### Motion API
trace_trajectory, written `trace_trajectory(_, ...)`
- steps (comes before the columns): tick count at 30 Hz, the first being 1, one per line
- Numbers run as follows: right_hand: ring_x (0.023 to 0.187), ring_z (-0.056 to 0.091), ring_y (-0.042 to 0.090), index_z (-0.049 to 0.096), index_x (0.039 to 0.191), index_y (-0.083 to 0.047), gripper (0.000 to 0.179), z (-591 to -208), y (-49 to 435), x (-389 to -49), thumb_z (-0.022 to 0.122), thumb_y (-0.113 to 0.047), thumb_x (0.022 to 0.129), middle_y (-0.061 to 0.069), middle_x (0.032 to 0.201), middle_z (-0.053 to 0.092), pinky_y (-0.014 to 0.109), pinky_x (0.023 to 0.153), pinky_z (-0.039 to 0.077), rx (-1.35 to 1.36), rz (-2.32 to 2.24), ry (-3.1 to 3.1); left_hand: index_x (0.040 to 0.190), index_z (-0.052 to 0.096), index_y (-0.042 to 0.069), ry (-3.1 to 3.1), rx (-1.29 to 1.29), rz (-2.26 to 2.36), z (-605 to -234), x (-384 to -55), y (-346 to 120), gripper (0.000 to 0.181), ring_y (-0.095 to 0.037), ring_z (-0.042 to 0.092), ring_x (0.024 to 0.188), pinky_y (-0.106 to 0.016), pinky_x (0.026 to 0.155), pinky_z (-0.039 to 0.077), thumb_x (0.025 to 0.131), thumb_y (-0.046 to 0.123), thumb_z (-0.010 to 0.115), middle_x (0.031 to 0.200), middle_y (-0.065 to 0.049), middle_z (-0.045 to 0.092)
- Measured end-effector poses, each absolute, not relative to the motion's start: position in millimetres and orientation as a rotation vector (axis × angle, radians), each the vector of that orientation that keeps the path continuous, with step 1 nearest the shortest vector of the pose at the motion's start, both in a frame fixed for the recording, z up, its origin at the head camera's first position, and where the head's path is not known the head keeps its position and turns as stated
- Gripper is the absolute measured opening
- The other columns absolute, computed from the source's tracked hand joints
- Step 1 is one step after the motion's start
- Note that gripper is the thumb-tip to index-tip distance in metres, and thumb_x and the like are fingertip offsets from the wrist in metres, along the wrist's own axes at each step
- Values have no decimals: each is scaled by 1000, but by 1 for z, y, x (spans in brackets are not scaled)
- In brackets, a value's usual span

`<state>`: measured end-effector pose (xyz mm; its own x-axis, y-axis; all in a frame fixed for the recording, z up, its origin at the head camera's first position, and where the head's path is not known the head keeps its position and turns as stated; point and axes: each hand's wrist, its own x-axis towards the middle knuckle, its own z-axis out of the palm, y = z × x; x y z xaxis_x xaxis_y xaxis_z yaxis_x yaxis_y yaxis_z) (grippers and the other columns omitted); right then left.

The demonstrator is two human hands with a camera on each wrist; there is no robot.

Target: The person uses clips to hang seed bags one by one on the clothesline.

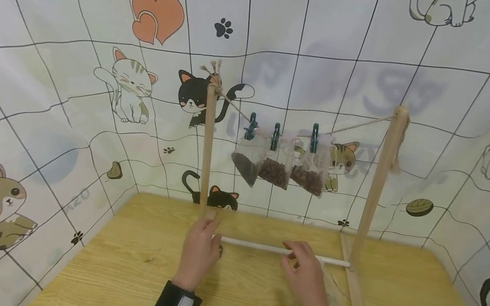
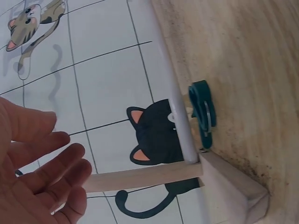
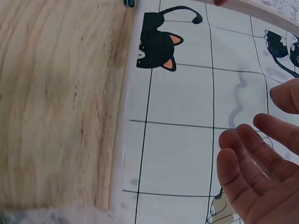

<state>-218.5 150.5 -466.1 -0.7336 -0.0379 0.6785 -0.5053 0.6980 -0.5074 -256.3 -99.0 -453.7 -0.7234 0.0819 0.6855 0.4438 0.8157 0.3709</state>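
My left hand [image 1: 199, 251] is nearest the left wooden post [image 1: 208, 142] of a small rack. In the left wrist view its fingers [image 2: 56, 161] are loosely bent with nothing between them. My right hand [image 1: 306, 279] is over the white crossbar [image 1: 255, 246]; the right wrist view shows its fingers [image 3: 252, 158] relaxed and without a thing. A sagging rope [image 1: 361, 126] carries three clear bags: one with dark contents [image 1: 244, 167] and two with reddish-brown bits, the middle bag [image 1: 274, 173] and right bag [image 1: 308, 180]. Dark green clothespins [image 1: 314, 137] hold them.
Another green clothespin [image 2: 202, 114] lies on the table beside the crossbar's left end. A clear plastic bag [image 1: 334, 293] lies beside my right wrist. The right post [image 1: 376, 187] stands on a wooden foot [image 1: 354, 294]. A cat-patterned cloth [image 1: 163, 99] surrounds the wooden table [image 1: 126, 262].
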Motion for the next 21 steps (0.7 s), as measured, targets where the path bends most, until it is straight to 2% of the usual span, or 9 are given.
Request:
trace_trajectory(7, 79, 61, 12, 68, 111, -12, 27, -473, 136, -217, 72, -6, 85, 3, 102, 63, 31, 61, 52, 404, 1013, -2293, 102, 71, -2, -2449, -363, -552, -476, -265, -101, 26, -30, 64, 83, -39, 68, 54, 78, 1, 77, 96, -17, 65)
trace_trajectory(14, 78, 62, 12, 69, 111, -10, 29, -472, 126, -217, 73, -4, 83, 1, 103, 63, 30, 61, 53, 422, 1050, -2295, 92, 73, 0, -2621, -392, -439, -486, -264, -99, 12, -27, 64, 71, -36, 59, 53, 80, 4, 74, 89, -12, 63)
trace_trajectory(21, 77, 60, 8, 69, 110, -7, 28, -477, 118, -219, 74, -4, 82, 0, 101, 62, 24, 59, 50, 420, 1077, -2345, 90, 70, 1, -2730, -399, -267, -493, -259, -96, 10, -29, 62, 80, -38, 62, 54, 82, 7, 70, 93, -15, 63)
